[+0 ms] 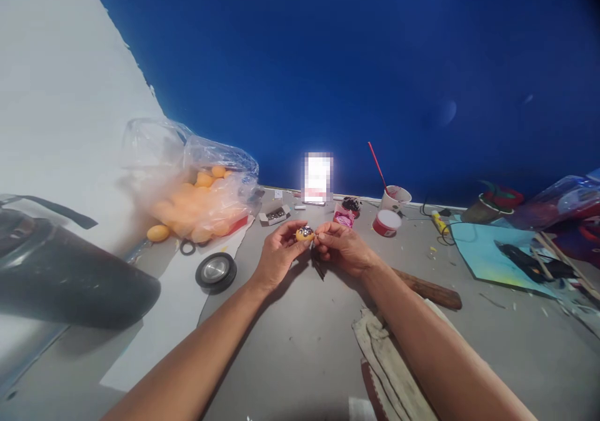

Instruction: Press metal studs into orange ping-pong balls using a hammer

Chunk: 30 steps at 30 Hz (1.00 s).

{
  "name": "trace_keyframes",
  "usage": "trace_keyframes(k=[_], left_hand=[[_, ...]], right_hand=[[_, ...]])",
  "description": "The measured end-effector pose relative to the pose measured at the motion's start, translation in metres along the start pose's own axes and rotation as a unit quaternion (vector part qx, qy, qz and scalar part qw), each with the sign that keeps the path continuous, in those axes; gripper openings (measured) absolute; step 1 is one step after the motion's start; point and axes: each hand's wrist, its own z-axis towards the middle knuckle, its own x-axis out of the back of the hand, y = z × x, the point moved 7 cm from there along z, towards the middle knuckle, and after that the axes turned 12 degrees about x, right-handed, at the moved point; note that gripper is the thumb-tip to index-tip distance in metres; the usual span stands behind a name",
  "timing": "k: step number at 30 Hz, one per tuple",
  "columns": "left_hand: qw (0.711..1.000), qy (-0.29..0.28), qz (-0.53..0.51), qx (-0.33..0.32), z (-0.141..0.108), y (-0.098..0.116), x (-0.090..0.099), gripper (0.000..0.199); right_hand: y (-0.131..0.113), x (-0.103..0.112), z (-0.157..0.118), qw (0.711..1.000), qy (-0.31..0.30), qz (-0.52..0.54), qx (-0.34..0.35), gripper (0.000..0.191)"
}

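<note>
A small orange ball (304, 234) with shiny dark and silvery parts on it is held near the middle of the view. My left hand (280, 251) grips it from the left, fingers behind and thumb in front. On the right side of the ball, my right hand (344, 247) is closed in a pinch, its thumb and forefinger meeting at the ball's edge. A thin dark strip (319, 267) hangs below, by the curled fingers of my right hand. What the right fingertips pinch is too small to make out.
A clear bag of orange balls (192, 202), a black round lid (215, 272) and a dark bottle (79, 271) lie left. Behind my hands are an open small box (275, 214), a red-and-white tub (387, 222) and a cup (396, 200). A wooden handle (434, 290) and cloth (389, 352) lie right.
</note>
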Motion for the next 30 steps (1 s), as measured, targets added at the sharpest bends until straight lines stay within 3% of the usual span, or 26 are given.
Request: trace_keyframes(k=[4, 9, 12, 22, 30], left_hand=[[1.0, -0.012, -0.021, 0.006, -0.001, 0.0, -0.002, 0.046], [0.997, 0.052, 0.051, -0.04, -0.001, 0.008, 0.005, 0.06], [0.993, 0.055, 0.095, -0.052, -0.003, 0.009, 0.003, 0.054], [1.0, -0.014, 0.02, -0.012, -0.007, 0.006, -0.008, 0.041], [0.98, -0.101, -0.142, 0.096, -0.003, -0.005, -0.012, 0.048]], right_hand=[[-0.001, 0.001, 0.0, 1.0, 0.004, 0.005, 0.002, 0.037], [-0.002, 0.006, 0.0, 1.0, 0.025, 0.004, -0.006, 0.041], [-0.002, 0.006, -0.001, 1.0, 0.022, 0.003, -0.011, 0.039], [-0.004, 0.005, -0.001, 1.0, 0.0, 0.013, 0.003, 0.036], [-0.009, 0.004, 0.0, 1.0, -0.009, 0.019, 0.022, 0.034]])
